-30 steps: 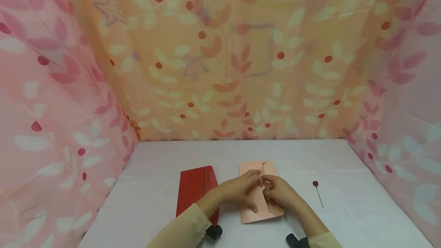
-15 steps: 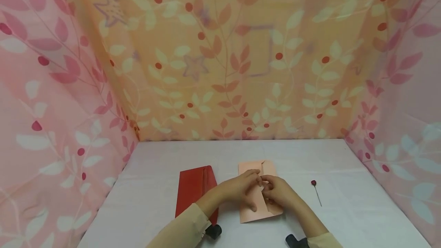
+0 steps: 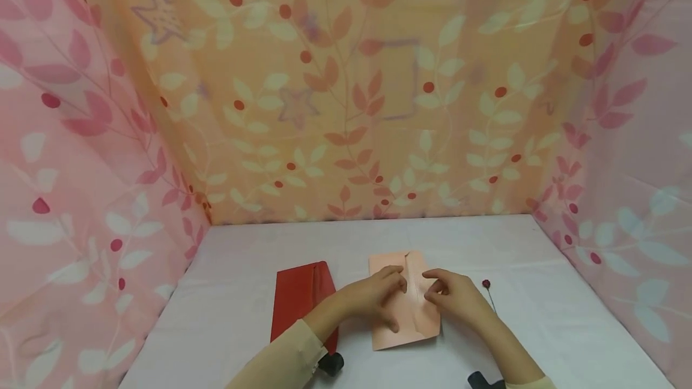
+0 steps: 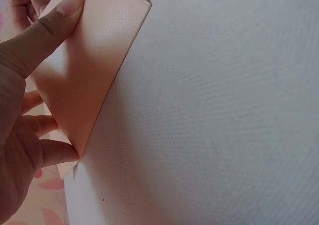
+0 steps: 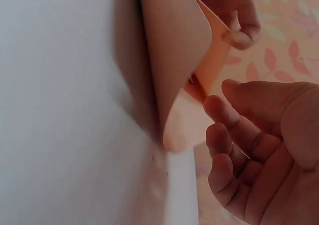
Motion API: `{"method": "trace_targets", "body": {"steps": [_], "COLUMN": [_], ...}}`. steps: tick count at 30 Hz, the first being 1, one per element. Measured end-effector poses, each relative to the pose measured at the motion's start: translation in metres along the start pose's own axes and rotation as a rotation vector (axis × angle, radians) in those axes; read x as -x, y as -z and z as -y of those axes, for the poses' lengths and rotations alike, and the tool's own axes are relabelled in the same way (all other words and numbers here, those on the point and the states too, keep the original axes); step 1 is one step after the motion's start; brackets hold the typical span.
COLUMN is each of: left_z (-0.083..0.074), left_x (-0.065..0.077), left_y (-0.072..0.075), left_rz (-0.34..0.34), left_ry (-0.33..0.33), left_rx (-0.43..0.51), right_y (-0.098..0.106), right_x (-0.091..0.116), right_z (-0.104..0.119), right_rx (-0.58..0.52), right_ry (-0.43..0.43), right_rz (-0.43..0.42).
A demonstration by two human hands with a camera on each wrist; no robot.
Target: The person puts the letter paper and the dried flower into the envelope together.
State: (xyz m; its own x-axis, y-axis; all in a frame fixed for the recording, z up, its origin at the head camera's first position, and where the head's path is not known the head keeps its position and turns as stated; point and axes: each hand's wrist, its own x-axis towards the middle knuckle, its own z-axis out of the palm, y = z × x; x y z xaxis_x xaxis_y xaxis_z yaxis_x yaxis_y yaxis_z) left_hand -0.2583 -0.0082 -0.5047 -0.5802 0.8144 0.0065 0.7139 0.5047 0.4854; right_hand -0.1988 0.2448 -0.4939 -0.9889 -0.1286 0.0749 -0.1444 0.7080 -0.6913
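Observation:
A peach paper envelope (image 3: pixel 382 340) lies on the table with its flap toward the right. My left hand (image 3: pixel 373 299) grips it from the left; in the left wrist view the thumb (image 4: pixel 57 23) presses on its face and other fingers lie along its edge. In the right wrist view, left fingers bend over the rim of the pocket, which gapes a little. My right hand (image 3: pixel 456 296) is just right of the pocket, fingers loosely bent, holding nothing; in its wrist view the fingertips (image 5: pixel 217 108) are close to the envelope's flap (image 5: pixel 174 41).
A red envelope (image 3: pixel 294 299) lies to the left, partly behind the left forearm. On the right is a small dark red flower on a thin stem (image 3: pixel 486 284), its lower end hidden by the right arm. Patterned curtains (image 3: pixel 346 107) stand around the white table (image 3: pixel 243 245).
My right hand has come away from the pocket opening and shifted right, its fingers parting from the left hand's. The left hand stays on the envelope. The view has turned slightly.

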Motion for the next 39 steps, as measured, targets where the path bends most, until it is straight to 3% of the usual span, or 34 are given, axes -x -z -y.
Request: {"method": "trace_targets", "body": {"steps": [19, 32, 39], "left_z": [-0.003, -0.006, -0.005], "left_x": [0.003, 0.006, 0.005], "left_y": [-0.001, 0.002, 0.0], "left_rz": [0.002, 0.007, 0.008], "left_ry": [0.011, 0.026, 0.057], "left_rx": [0.043, 0.063, 0.051], "right_y": [0.074, 0.072, 0.073], "right_x": [0.04, 0.047, 0.047], "right_z": [-0.042, -0.068, -0.079], "right_rx": [0.174, 0.169, 0.215], "right_ry": [-0.021, 0.005, -0.048], "right_rz": [-0.17, -0.291, -0.287]}}
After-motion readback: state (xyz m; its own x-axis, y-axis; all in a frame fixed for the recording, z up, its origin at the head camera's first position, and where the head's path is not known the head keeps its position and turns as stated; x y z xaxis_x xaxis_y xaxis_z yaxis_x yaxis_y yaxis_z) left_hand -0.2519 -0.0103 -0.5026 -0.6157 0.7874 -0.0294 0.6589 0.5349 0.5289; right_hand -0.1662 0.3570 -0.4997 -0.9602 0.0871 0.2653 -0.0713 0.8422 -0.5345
